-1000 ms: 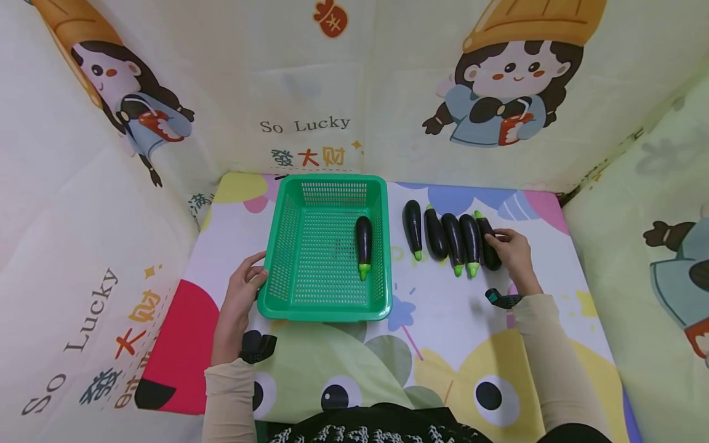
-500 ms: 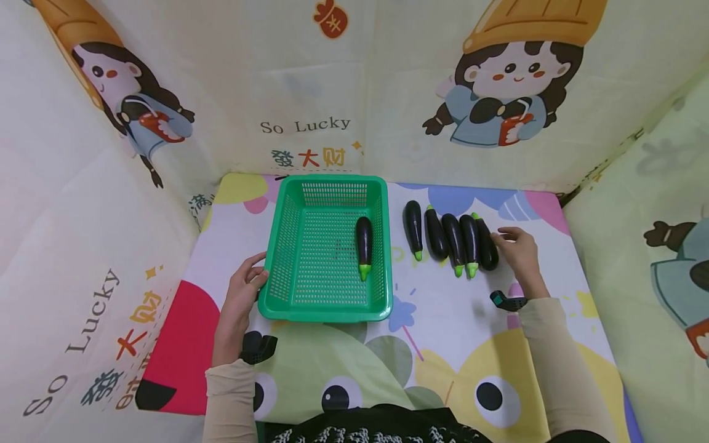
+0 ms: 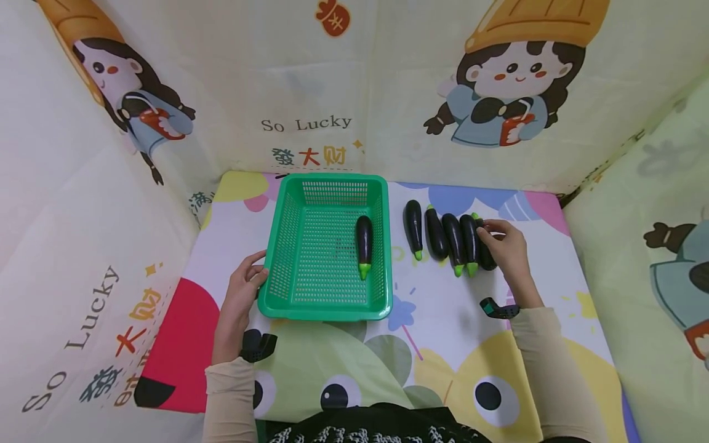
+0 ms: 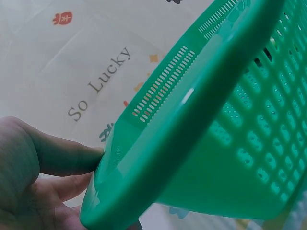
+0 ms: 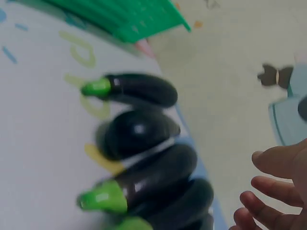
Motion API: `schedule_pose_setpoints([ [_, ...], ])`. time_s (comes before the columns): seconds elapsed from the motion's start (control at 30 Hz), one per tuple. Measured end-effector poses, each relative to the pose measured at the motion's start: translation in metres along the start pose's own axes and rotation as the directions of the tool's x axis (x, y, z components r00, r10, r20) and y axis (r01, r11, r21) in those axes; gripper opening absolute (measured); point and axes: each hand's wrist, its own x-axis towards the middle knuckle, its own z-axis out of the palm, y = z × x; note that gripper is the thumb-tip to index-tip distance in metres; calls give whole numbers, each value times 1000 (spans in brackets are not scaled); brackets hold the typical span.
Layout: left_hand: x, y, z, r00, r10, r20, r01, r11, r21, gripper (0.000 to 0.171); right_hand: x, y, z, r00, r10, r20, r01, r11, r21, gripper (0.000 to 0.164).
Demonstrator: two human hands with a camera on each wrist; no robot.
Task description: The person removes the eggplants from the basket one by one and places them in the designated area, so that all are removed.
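My left hand (image 3: pixel 242 289) grips the left rim of a green plastic basket (image 3: pixel 324 313), thumb at the rim and fingers below it in the left wrist view. One dark purple eggplant (image 3: pixel 364 243) with a green stem lies inside, near the basket's right wall. To the right several more eggplants (image 3: pixel 436 234) lie side by side on the table. My right hand (image 3: pixel 509 252) hovers at the right end of this row, partly hiding the rightmost eggplant (image 3: pixel 487 257). In the right wrist view its fingers (image 5: pixel 268 189) are spread apart with nothing between them.
A tablecloth with cartoon prints (image 3: pixel 443 320) covers the table. Printed cloth walls (image 3: pixel 399 92) enclose it at the back and both sides. Each wrist wears a black camera mount (image 3: pixel 498 309).
The right hand let go of the rightmost eggplant and drew back right, then came left over the row's right end. That eggplant now lies closer to its neighbour. Left hand and basket stay put.
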Motion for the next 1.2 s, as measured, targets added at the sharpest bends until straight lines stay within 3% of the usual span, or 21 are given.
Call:
schedule_pose_setpoints([
  [0.13, 0, 1, 1, 1000, -7, -3, 7, 1000, 1, 53, -1, -12, 8, 988, -146, 56, 147, 989, -15, 43],
  [0.23, 0, 1, 1, 1000, -10, -3, 10, 1000, 1, 53, 0, -23, 12, 958, -260, 125, 264, 964, -18, 44],
  [0.5, 0, 2, 1, 1000, -2, -6, 2, 1000, -3, 52, 1, -59, 25, 840, -432, 329, 453, 891, 12, 51],
  [0.7, -2, 3, 1, 1000, -3, -5, 3, 1000, 5, 52, 6, -86, 36, 735, -518, 438, 590, 806, -37, 52],
  [0.8, -2, 2, 1, 1000, -8, -10, 8, 1000, 7, 53, 9, -100, 44, 652, -561, 510, 678, 733, -61, 50],
  [1.03, 0, 1, 0, 1000, -23, -14, 23, 1000, 0, 52, 18, -135, 73, 365, -653, 664, 896, 440, -60, 47],
  [1.13, 0, 1, 0, 1000, -20, -11, 19, 1000, 0, 52, 20, -148, 89, 284, -630, 723, 931, 361, -52, 47],
  [1.2, 0, 1, 1, 1000, -16, -12, 16, 1000, 4, 52, 21, -156, 99, 251, -604, 757, 944, 326, -54, 47],
])
